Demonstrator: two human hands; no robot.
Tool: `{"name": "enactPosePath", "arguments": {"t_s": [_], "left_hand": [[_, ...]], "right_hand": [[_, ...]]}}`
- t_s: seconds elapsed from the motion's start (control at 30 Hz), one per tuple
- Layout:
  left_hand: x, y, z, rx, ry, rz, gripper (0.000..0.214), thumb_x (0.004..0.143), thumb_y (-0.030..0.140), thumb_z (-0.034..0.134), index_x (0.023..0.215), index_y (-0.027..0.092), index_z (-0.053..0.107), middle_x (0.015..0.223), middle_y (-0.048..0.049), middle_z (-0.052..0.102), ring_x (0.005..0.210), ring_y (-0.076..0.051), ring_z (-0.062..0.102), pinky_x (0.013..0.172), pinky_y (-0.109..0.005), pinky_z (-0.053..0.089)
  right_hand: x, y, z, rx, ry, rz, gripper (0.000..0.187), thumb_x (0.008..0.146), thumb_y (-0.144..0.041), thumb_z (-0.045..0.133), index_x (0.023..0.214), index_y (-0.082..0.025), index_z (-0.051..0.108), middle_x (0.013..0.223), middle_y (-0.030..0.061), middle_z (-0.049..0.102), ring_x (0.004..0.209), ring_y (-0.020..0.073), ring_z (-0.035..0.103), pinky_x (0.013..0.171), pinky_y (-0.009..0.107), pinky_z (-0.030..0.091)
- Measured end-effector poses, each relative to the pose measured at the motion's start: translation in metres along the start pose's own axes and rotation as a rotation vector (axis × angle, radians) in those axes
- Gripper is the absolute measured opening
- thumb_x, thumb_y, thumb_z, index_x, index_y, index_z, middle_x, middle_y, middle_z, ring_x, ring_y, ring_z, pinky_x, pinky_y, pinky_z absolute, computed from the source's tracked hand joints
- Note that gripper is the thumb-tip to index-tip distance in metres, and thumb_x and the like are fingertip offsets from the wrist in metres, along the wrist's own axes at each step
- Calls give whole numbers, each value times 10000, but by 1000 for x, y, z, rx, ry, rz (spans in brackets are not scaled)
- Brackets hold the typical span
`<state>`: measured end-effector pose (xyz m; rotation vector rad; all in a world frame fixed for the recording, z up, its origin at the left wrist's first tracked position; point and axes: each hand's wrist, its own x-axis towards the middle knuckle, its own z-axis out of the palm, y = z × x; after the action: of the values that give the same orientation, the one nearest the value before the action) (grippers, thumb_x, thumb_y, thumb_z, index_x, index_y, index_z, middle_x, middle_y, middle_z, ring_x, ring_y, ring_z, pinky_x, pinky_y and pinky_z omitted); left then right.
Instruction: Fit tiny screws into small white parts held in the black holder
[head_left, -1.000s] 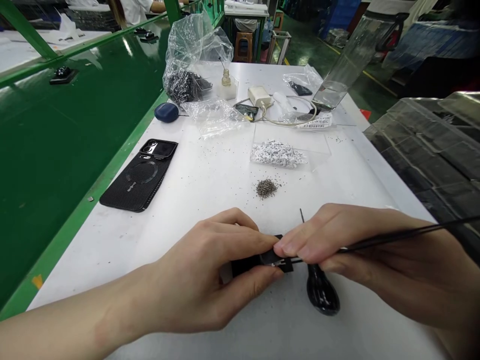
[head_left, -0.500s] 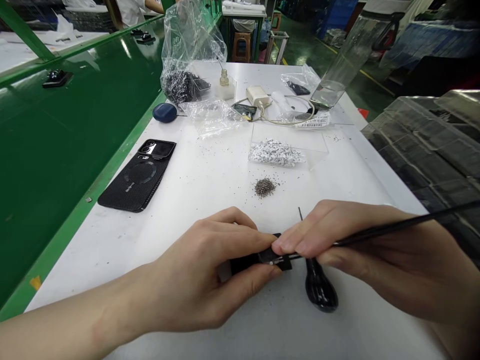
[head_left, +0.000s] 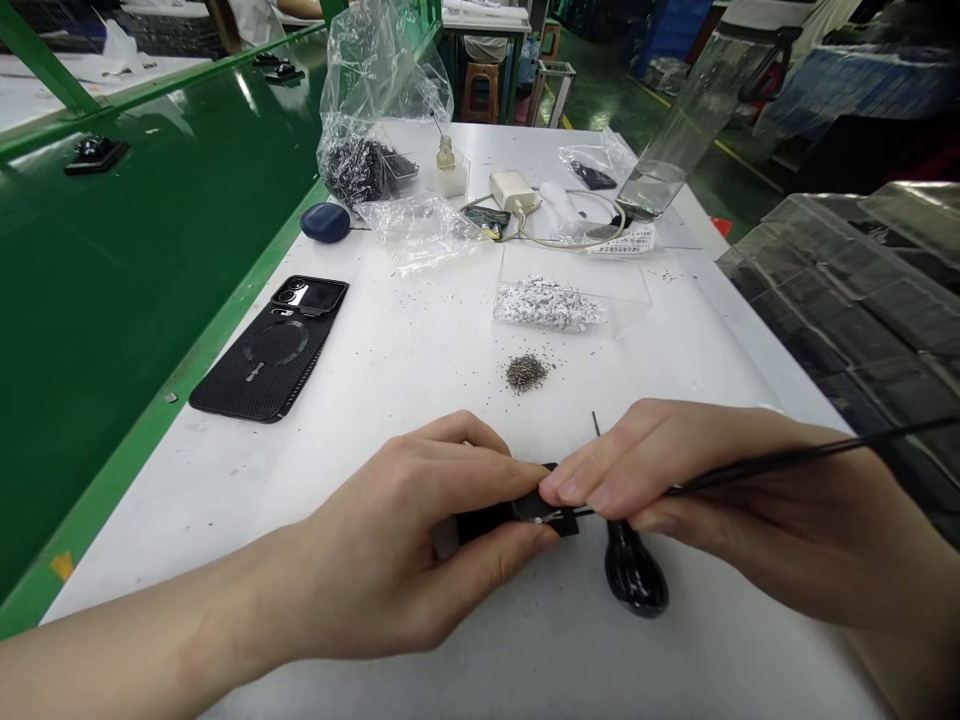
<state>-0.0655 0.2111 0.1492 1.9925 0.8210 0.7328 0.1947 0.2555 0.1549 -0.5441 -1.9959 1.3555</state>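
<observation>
Between the thumb and fingers of my left hand (head_left: 420, 540) is a small black part (head_left: 531, 507), held low over the white table. My right hand (head_left: 720, 500) is closed around black tweezers (head_left: 787, 460), their tips touching or very near the part's edge. Its fingertips also press on the part, so some of the part is hidden. Under my right hand lies a screwdriver (head_left: 636, 575) with a bulbous black handle; its thin shaft points away from me. Just beyond my hands sits a little heap of tiny metal screws (head_left: 526, 373).
A clear tray (head_left: 630, 310) holds white bits behind the heap. At left lies a black phone case (head_left: 274, 345), near a green conveyor belt (head_left: 187, 230). Farther back are a plastic bag (head_left: 382, 80), a small bottle (head_left: 445, 155), a charger (head_left: 513, 190) and a water bottle (head_left: 667, 150).
The whole view has shifted slightly. Both hands keep their grip on the black part and the tweezers, with almost no movement between them.
</observation>
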Motion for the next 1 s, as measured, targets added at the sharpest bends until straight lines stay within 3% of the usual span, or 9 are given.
{"name": "enactPosePath", "arguments": {"t_s": [0.47, 0.73, 1.0], "left_hand": [[0, 0, 0, -1, 3, 1, 204, 1059, 95, 647, 1166, 183, 797, 950, -24, 819, 864, -168, 694, 878, -278, 591], [4, 0, 0, 3, 18, 39, 165, 1060, 95, 631, 1061, 140, 789, 894, -50, 818, 815, -175, 695, 846, -279, 593], [-2, -1, 0, 9, -5, 11, 167, 1076, 118, 623, 1100, 142, 786, 914, -49, 805, 853, -177, 690, 900, -277, 577]], "right_hand": [[-5, 4, 1, -1, 18, -2, 265, 1017, -151, 781, 1212, -314, 855, 1091, 46, 891, 1031, 241, 860, 881, 320, 716], [-2, -2, 1, -20, 22, 2, 253, 1007, -156, 800, 1188, -318, 868, 1086, 49, 898, 1023, 245, 867, 878, 314, 721], [-3, 2, 1, -9, 17, 0, 276, 1020, -145, 780, 1213, -327, 855, 1102, 37, 892, 1052, 232, 859, 909, 303, 712]]}}
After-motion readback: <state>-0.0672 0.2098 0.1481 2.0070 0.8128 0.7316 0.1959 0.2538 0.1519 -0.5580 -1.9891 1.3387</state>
